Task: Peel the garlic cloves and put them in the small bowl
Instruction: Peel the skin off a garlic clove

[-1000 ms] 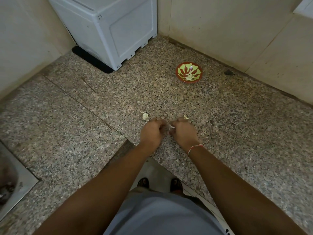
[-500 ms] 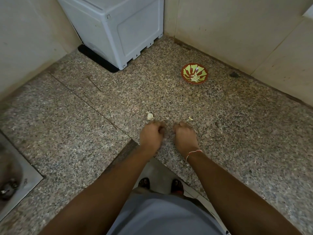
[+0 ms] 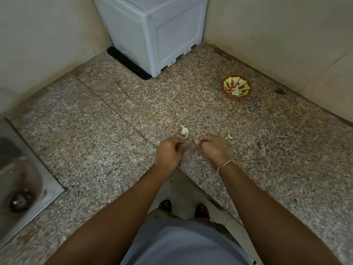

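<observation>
My left hand point(image 3: 169, 153) and my right hand point(image 3: 212, 150) hover low over the speckled stone counter point(image 3: 114, 134), a small gap between them. Both have curled fingers pinched together. Whatever they hold is hidden inside the fingers. A papery garlic piece point(image 3: 185, 131) lies on the counter just beyond my left fingertips. A small pale scrap of garlic skin point(image 3: 229, 136) lies beside my right hand. The small red-and-green bowl point(image 3: 225, 83) stands far right near the wall, with pale peeled cloves point(image 3: 236, 91) in it.
A white appliance point(image 3: 152, 31) stands in the back corner on a black mat. A steel sink point(image 3: 21, 180) is set into the counter at the left. Tiled walls close the back and right. The counter's front edge and my feet are below my wrists.
My hands were touching with a white bit between them one second ago. They have since pulled apart. The view has shifted, so the bowl sits further right.
</observation>
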